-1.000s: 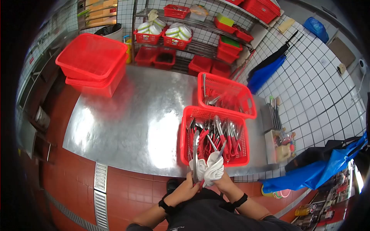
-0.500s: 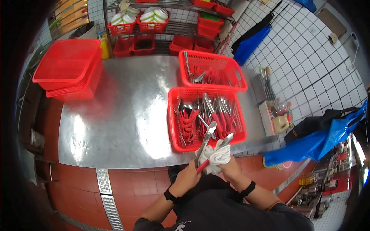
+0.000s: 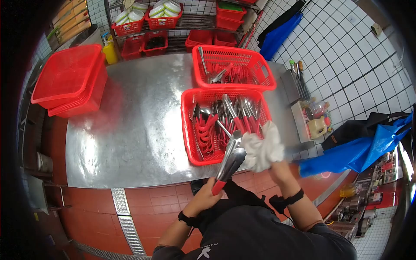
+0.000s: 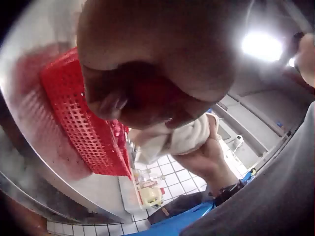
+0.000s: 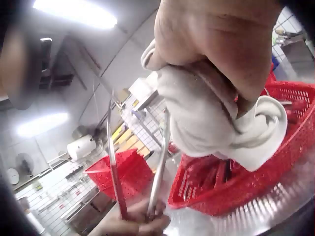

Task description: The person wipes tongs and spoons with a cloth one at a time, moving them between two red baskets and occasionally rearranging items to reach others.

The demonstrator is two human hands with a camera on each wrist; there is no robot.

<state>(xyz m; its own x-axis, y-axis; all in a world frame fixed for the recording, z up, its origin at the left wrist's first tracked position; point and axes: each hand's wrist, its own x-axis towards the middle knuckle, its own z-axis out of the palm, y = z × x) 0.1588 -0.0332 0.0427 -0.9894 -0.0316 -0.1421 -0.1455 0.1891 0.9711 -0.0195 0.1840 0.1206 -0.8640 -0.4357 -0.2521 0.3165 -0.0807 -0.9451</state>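
Observation:
In the head view my left hand (image 3: 205,198) grips metal tongs (image 3: 229,164) with red handles, their arms pointing up and forward. From the right wrist view, the two arms of the tongs (image 5: 112,147) stand apart above the left hand's fingers. My right hand (image 3: 281,172) holds a bunched white cloth (image 3: 261,149), to the right of the tongs and apart from them. In the right wrist view the cloth (image 5: 197,108) hangs folded from the fingers. Just beyond both hands, a red basket (image 3: 187,149) holds many red-handled tongs (image 3: 203,134).
A second red basket (image 3: 268,82) with more red-handled utensils stands behind the first. Stacked red baskets (image 3: 65,78) occupy the left of the metal table (image 3: 134,130). Bottles in a holder (image 3: 303,123) and a blue sheet (image 3: 346,158) lie to the right; shelves hold more baskets (image 3: 162,21).
The cloth was around the tongs between both hands; now my right hand has drawn it away to the right. The left hand keeps the tongs. The head view has shifted.

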